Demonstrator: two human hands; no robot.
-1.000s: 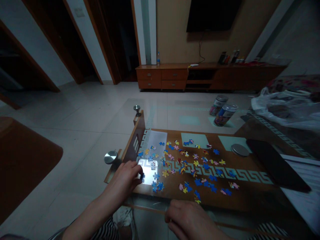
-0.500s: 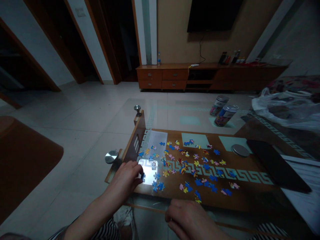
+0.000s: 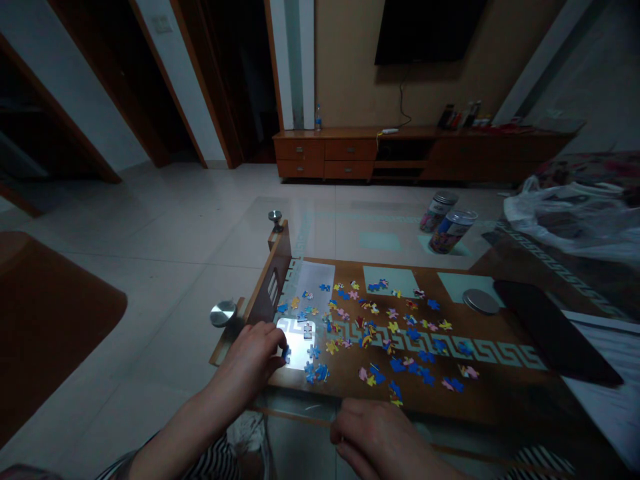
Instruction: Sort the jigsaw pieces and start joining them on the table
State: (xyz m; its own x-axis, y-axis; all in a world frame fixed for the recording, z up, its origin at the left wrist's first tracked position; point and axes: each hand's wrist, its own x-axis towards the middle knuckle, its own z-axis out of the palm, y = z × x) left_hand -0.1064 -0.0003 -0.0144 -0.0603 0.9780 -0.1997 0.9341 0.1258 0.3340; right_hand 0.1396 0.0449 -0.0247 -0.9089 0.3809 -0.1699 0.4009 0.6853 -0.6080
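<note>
At the left end of the glass-topped table (image 3: pixel 480 393), my left hand (image 3: pixel 257 350) has its thumb and forefinger closed on a small blue jigsaw puzzle piece (image 3: pixel 287 355), at the edge of a bright reflection. My right hand (image 3: pixel 375 433) rests at the near table edge with its fingers curled in, and nothing shows in it. Many loose puzzle pieces in blue, yellow and pink lie across the table, among them a blue cluster (image 3: pixel 317 373) right of my left hand and a blue-and-yellow piece (image 3: pixel 395 393) beyond my right hand.
Two printed cans (image 3: pixel 453 231) stand at the back right. A round metal lid (image 3: pixel 481 301), a dark flat slab (image 3: pixel 555 330), papers (image 3: pixel 607 373) and a plastic bag (image 3: pixel 560 217) lie to the right. A wooden panel with metal knobs (image 3: pixel 223 313) borders the left end.
</note>
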